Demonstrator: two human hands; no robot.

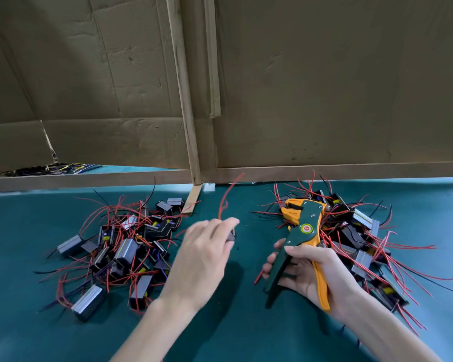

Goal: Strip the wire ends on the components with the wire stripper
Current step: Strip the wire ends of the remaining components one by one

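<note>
- The desk [233, 325] is covered in dark green cloth, and a cardboard wall [324, 87] stands along its far edge, with a wooden strip [185, 100] running down the cardboard near the middle
- The right hand [311, 275] holds the wire stripper [302, 227] near the middle of the desk, a little to the right; its fingers [270, 259] are curled round the dark green handle, the thumb lies across the top, and the orange handle runs back along the palm
- The 2 handles stand apart from each other, and the stripper's orange head points toward the far edge, lifted off the cloth in front of the right pile [361, 231]
- The left hand [207, 257] is over the middle of the desk, palm down and blurred; its fingers [230, 222] are curled round a small dark component [232, 235], of which only a corner shows past the fingertips
- A red wire [226, 198] rises from that component and curves toward the far edge
- The component and the stripper's head are near each other but apart, with bare cloth between them
- The left pile [120, 252] lies toward the left edge: dark blocks with grey metal faces, tangled in red and black leads
- The right pile is the same kind of parts, spread toward the right edge, and sits just behind and beside the right hand
- Whether any wire ends are bare, I cannot tell
</note>
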